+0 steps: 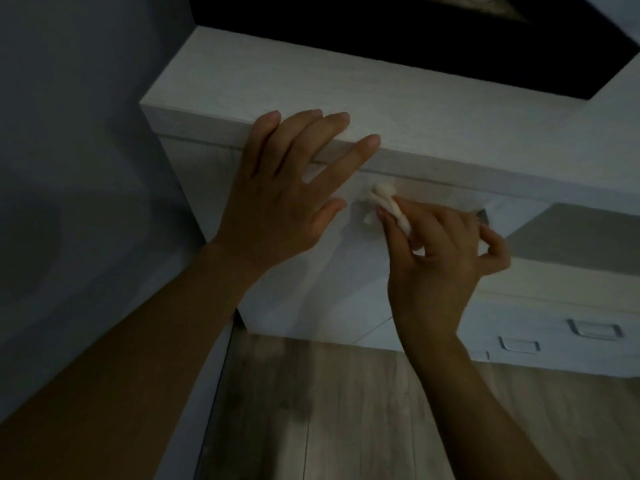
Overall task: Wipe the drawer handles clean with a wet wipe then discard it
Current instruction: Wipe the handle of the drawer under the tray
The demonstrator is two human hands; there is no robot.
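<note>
My right hand (440, 258) pinches a crumpled white wet wipe (388, 202) and holds it against the front of the top drawer, just under the cabinet's top edge. The drawer handle there is hidden behind the wipe and my fingers. My left hand (280, 192) lies flat with straight, spread fingers on the front edge of the white cabinet top (433, 133). Two metal drawer handles (594, 330) (518, 344) show on a lower white unit at the right.
A dark flat object (415, 39) lies on the cabinet top at the back. A grey wall (76, 150) stands close on the left. Wooden floor (346, 410) stretches below the cabinet. The room is dim.
</note>
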